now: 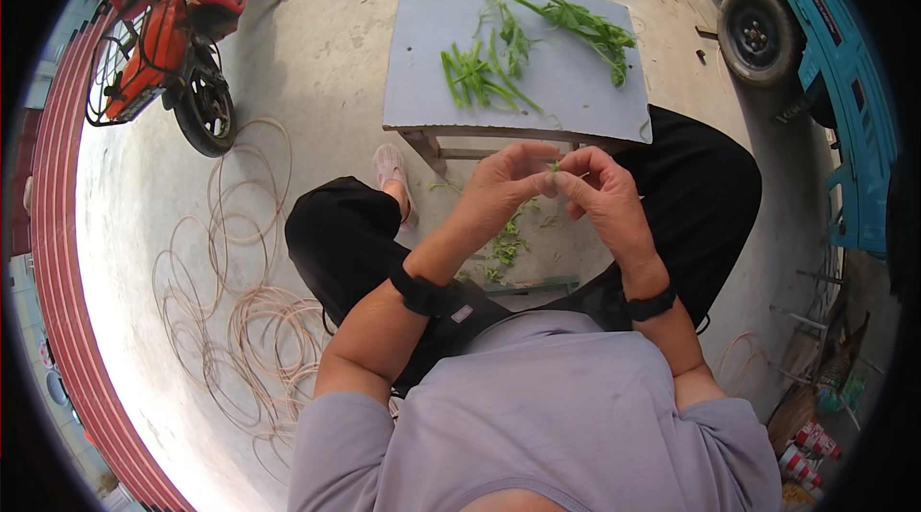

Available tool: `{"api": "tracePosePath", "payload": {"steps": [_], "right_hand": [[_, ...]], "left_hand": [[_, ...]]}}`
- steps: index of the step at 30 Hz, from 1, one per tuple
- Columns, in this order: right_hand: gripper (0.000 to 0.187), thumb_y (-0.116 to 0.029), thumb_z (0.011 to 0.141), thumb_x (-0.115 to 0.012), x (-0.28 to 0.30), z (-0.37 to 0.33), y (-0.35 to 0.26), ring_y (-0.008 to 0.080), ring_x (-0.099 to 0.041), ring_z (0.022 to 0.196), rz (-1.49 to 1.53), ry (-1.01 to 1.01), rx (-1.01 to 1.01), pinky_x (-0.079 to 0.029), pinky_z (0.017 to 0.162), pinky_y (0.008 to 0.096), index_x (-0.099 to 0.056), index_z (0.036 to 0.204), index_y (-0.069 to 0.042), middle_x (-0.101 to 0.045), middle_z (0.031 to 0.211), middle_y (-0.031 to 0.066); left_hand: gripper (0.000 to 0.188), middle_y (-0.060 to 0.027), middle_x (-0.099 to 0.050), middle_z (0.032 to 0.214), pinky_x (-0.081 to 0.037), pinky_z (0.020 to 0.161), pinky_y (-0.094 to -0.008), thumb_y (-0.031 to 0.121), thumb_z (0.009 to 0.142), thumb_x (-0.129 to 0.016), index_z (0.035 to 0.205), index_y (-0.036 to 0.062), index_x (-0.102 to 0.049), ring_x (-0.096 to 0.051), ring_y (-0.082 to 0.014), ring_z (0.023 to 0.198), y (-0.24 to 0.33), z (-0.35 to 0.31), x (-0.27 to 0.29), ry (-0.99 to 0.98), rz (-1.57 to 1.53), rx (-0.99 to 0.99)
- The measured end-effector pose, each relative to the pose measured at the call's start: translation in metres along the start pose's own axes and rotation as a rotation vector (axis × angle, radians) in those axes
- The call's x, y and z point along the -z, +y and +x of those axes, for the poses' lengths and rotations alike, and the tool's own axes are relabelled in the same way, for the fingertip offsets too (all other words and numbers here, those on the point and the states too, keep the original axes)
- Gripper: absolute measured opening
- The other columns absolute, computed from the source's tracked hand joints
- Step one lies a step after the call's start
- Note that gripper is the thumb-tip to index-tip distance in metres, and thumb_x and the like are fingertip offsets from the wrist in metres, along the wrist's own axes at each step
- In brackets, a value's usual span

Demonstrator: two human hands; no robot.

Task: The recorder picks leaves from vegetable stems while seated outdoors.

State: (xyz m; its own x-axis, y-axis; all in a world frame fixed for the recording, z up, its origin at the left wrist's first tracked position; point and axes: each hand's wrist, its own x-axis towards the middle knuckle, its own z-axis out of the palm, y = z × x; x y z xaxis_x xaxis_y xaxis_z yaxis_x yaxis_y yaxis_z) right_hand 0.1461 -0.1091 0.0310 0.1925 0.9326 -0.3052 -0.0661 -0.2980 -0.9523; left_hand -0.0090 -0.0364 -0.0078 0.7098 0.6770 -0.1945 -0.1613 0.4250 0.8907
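both hands, left (504,190) and right (604,195), pinch a thin green stem (555,166) between fingertips above the knees. it looks limp and could snap short or drop onto the scraps (506,248) on the floor. beyond, long leafy stalks (499,66) lie on the smooth grey tabletop (422,80).

Red-and-white cans (804,454) lie at lower right.

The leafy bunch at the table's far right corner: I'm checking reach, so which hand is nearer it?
Right. The right hand sits below the leafy bunch, near the table edge; the left hand is farther left.
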Motion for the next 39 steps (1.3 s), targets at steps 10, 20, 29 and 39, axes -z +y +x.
{"api": "tracePosePath", "payload": {"steps": [10, 20, 29, 39], "right_hand": [[0.009, -0.011, 0.081, -0.064, -0.001, 0.001, 0.009, 0.0061, -0.054, 0.059, -0.463, 0.103, 0.158, -0.044, 0.055, 0.0212, -0.061, 0.082, -0.003, -0.060, 0.072, 0.0006], [0.007, -0.009, 0.083, -0.063, 0.001, -0.002, 0.006, 0.0033, -0.053, 0.064, -0.072, -0.093, -0.083, -0.045, 0.056, 0.0186, -0.059, 0.083, -0.003, -0.057, 0.075, -0.0034], [0.009, -0.011, 0.085, -0.064, 0.002, -0.005, -0.001, 0.0030, -0.052, 0.062, -0.010, -0.135, -0.055, -0.046, 0.057, 0.0181, -0.058, 0.086, -0.004, -0.056, 0.076, -0.0034], [0.008, -0.011, 0.085, -0.064, 0.004, -0.010, -0.009, 0.0036, -0.054, 0.063, 0.124, -0.259, -0.088, -0.047, 0.059, 0.0191, -0.059, 0.087, -0.005, -0.056, 0.076, -0.0033]], "left_hand": [[0.012, -0.0064, -0.064, 0.081, -0.048, 0.067, -0.0260, 0.006, 0.083, -0.065, 0.094, 0.0015, -0.061, -0.060, -0.0126, 0.072, -0.013, -0.001, 0.003, 0.110, 0.710, -0.302], [0.011, -0.0087, -0.065, 0.077, -0.049, 0.063, -0.0294, 0.006, 0.078, -0.066, 0.088, 0.0018, -0.063, -0.062, -0.0185, 0.069, -0.012, -0.003, 0.003, 0.186, 0.846, -0.247], [0.010, -0.0032, -0.062, 0.070, -0.046, 0.061, -0.0226, 0.006, 0.079, -0.067, 0.085, -0.0024, -0.064, -0.057, -0.0075, 0.066, -0.003, 0.000, 0.004, 0.114, 0.469, -0.029], [0.013, -0.0052, -0.063, 0.069, -0.047, 0.061, -0.0238, 0.008, 0.079, -0.066, 0.085, -0.0028, -0.065, -0.056, -0.0086, 0.064, -0.015, 0.004, 0.011, 0.204, 0.686, -0.058]]}}
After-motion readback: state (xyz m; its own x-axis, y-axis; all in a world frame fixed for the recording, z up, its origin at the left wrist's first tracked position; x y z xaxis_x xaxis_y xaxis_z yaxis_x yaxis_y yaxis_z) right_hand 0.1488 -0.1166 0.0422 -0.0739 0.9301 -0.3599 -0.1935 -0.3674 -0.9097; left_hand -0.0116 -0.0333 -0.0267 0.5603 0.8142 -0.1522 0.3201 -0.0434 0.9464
